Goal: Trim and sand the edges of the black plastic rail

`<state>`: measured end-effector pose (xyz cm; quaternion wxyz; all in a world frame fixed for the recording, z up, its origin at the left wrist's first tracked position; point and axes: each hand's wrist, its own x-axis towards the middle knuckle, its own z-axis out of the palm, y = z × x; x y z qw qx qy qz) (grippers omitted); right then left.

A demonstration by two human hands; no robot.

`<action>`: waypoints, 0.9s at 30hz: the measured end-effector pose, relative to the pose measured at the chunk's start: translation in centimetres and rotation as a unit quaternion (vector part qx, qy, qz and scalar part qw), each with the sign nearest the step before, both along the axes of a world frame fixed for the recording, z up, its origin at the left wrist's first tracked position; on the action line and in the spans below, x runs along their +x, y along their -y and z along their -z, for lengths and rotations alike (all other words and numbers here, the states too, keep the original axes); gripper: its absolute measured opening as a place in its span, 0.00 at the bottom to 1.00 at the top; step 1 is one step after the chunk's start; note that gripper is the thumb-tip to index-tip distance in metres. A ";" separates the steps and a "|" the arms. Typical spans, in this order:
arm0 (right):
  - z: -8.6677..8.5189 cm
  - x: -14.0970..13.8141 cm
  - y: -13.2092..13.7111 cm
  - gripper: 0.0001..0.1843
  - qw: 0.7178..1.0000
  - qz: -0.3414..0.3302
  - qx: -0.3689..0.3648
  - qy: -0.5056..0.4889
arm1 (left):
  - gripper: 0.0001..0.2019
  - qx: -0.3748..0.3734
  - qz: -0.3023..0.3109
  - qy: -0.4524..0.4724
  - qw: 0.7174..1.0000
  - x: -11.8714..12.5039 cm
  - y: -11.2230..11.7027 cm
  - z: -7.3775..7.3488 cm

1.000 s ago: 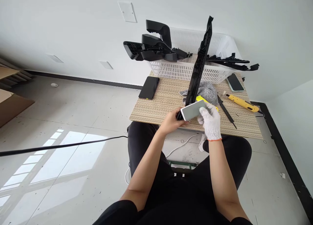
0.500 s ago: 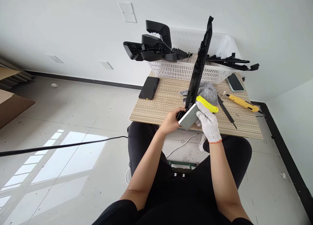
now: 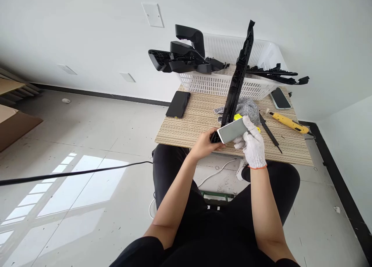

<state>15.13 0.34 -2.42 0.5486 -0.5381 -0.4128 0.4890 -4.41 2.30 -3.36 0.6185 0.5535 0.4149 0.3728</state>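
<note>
My bare left hand (image 3: pixel 205 143) is closed around the lower end of a long black plastic trim piece (image 3: pixel 236 75), which slants up and away across the table. In my right hand (image 3: pixel 252 143), which wears a white knitted glove with an orange cuff edge, is a flat grey block with a white edge (image 3: pixel 232 130), perhaps a sanding block. Its near end lies over the trim's lower end; whether they touch I cannot tell. A yellow-handled tool (image 3: pixel 238 116) lies partly hidden behind the block and glove. A grey cloth (image 3: pixel 248 110) is bunched beside the trim.
A white basket (image 3: pixel 203 83) full of black plastic parts (image 3: pixel 186 57) stands at the table's back. On the wood-grain table (image 3: pixel 186 133) lie a black phone (image 3: pixel 178 104), another phone (image 3: pixel 280 99), a yellow corded tool (image 3: pixel 289 122) and a thin black tool (image 3: pixel 270 134).
My right hand has moved slightly right and turned the grey block flatter, so that it now covers more of the yellow-handled tool. My left hand keeps its hold on the trim piece.
</note>
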 end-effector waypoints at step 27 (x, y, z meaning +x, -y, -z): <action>-2.5 0.3 -0.3 0.10 0.955 -0.244 -0.150 0.079 | 0.24 0.163 -0.003 -0.039 0.986 -0.8 -0.4 0.7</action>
